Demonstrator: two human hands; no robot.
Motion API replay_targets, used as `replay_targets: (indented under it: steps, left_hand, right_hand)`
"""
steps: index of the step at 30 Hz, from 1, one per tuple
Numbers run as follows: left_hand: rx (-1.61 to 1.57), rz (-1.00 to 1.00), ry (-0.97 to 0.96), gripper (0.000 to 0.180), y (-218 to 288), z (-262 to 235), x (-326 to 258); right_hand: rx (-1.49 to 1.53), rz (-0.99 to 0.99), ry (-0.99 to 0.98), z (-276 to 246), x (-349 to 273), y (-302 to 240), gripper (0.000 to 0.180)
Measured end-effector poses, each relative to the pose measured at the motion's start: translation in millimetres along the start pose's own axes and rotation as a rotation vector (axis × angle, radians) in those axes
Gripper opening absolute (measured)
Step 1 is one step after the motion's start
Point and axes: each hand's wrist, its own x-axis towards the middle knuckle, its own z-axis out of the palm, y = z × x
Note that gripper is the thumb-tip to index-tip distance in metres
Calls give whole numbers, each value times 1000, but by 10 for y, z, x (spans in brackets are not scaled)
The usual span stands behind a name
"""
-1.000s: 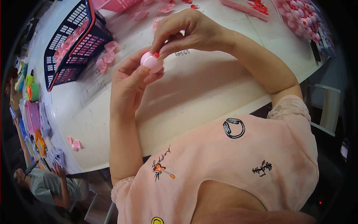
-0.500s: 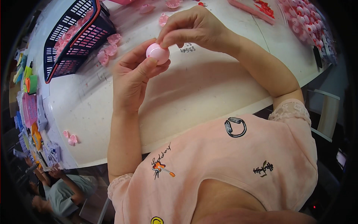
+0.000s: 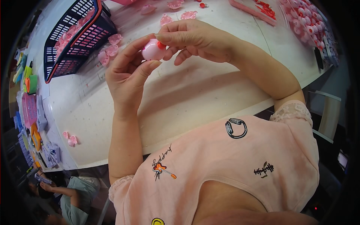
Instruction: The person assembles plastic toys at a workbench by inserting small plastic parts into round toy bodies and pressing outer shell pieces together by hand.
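A small glossy pink ball (image 3: 151,51) is pinched between the thumb and fingers of my left hand (image 3: 125,75), above the white table. On the ball's right side sits a small red piece (image 3: 161,45). My right hand (image 3: 200,39) has its thumb and forefinger closed at this red piece, against the ball. Its other fingers hang loosely bent beside the ball. The ball's far side is hidden by my fingers.
A dark blue basket (image 3: 71,52) of translucent pink pieces stands at the far left, with pink shells (image 3: 111,50) beside it. More pink shells (image 3: 188,15) lie beyond my hands. A pink tray (image 3: 255,13) with red pieces and a heap of pink-and-white balls (image 3: 305,20) are far right.
The ball has turned and shifted slightly left, so the red piece now shows. My right hand has come down beside the ball, its lower fingers spreading, and uncovered a shell behind.
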Motion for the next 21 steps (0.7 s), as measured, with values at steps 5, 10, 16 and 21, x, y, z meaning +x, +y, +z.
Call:
replay_targets:
  steps: [5,10,16,21]
  left_hand:
    - [142,115,-78,38,-7,8,-3]
    - [114,104,-52,34,-39,30,-24]
    - [-355,-243,33,37,-61,-69,20]
    - [-470,-330,34,41,-80,-114,34]
  right_hand:
    - [44,71,-59,-64,-2,8,45]
    - [79,99,-55,-73,-7,9,43]
    - [-178,-70,75,1,0,-45,28]
    - [-753,-832,253,-14,34,100,18]
